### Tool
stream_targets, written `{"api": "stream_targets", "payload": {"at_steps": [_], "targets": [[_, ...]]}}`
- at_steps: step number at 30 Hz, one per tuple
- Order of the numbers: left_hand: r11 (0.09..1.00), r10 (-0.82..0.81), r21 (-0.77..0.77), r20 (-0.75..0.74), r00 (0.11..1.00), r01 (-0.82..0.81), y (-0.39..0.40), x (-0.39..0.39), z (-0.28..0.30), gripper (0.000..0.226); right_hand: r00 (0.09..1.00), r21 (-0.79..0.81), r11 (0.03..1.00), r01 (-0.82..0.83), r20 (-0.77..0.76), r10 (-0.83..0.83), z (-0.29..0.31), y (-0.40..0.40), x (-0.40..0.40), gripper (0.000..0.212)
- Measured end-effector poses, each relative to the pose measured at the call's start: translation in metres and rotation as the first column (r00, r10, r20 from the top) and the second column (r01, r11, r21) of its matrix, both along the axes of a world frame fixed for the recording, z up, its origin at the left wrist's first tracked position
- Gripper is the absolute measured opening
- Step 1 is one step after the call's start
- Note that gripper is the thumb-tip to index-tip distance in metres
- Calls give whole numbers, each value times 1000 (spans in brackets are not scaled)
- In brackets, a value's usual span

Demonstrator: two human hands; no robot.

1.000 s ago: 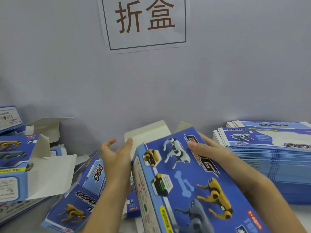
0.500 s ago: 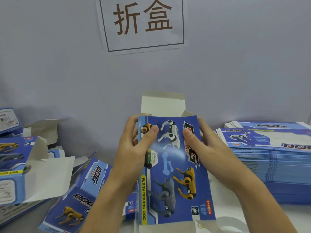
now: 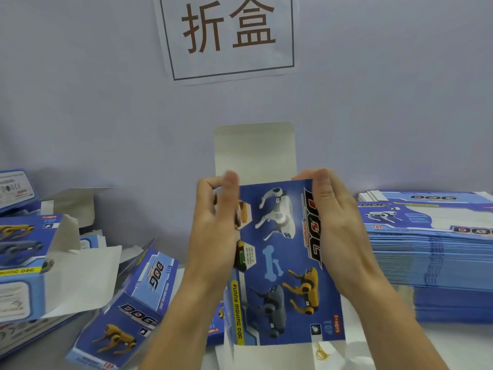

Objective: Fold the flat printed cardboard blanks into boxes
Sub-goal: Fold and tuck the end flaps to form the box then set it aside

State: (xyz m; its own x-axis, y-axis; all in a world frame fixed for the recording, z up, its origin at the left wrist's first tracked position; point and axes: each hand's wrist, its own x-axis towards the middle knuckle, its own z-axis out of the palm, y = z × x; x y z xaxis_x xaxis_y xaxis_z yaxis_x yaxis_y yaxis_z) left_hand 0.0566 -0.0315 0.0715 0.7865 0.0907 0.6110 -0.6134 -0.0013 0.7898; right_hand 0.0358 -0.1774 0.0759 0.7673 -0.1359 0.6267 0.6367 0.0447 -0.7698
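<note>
A blue printed box (image 3: 280,263) with robot-dog pictures stands upright in front of me, its printed face toward me. Its plain top flap (image 3: 254,150) sticks straight up, and a white bottom flap shows below the printed face. My left hand (image 3: 213,236) grips the box's upper left edge, fingers curled at the corner. My right hand (image 3: 338,231) grips the upper right edge, fingers curled over the top corner. A tall stack of flat blanks (image 3: 432,252) lies at the right.
Folded and half-folded boxes lie at the left: one on its side (image 3: 125,311) near my left forearm, another with open white flaps (image 3: 40,263) at the far left. A paper sign (image 3: 226,36) hangs on the grey wall behind.
The box swung from lying tilted to standing upright and rose a little. Its top flap now stands straight up. Both hands shifted up to the top corners.
</note>
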Motion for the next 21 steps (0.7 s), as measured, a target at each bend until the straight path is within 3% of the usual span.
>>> {"api": "stream_targets", "payload": {"at_steps": [2, 8, 9, 11, 13, 18, 19, 21], "targets": [[996, 27, -87, 20, 999, -25, -3, -3, 2, 47, 999, -39, 998, 43, -2, -43, 2, -2, 1, 52], [993, 4, -122, 15, 1000, -2, -9, -12, 4, 10, 988, -35, 996, 80, -127, -84, 7, -14, 1, 16], [989, -17, -147, -4, 1000, 16, -10, -15, 6, 7, 986, -18, 998, 67, -149, -69, 7, -14, 1, 28], [985, -37, -168, -31, 999, 32, -9, -16, 7, 38, 983, -20, 1000, 14, -183, -18, 8, -14, -1, 52], [986, -46, -164, -49, 998, 38, -7, -16, 8, 56, 980, -33, 997, -64, -191, 57, 9, -13, -3, 50], [975, -45, -215, 39, 998, 52, -4, -16, 10, 16, 990, 65, 993, -96, -101, 102, 5, -9, -4, 20], [965, -72, -247, 66, 995, 86, -2, -16, 8, 15, 986, 102, 985, -137, -85, 146, 4, -9, -5, 24], [931, -167, -314, 85, 982, 186, 2, -14, 6, 43, 960, 174, 953, -247, -87, 264, 3, -8, -8, 38]]}}
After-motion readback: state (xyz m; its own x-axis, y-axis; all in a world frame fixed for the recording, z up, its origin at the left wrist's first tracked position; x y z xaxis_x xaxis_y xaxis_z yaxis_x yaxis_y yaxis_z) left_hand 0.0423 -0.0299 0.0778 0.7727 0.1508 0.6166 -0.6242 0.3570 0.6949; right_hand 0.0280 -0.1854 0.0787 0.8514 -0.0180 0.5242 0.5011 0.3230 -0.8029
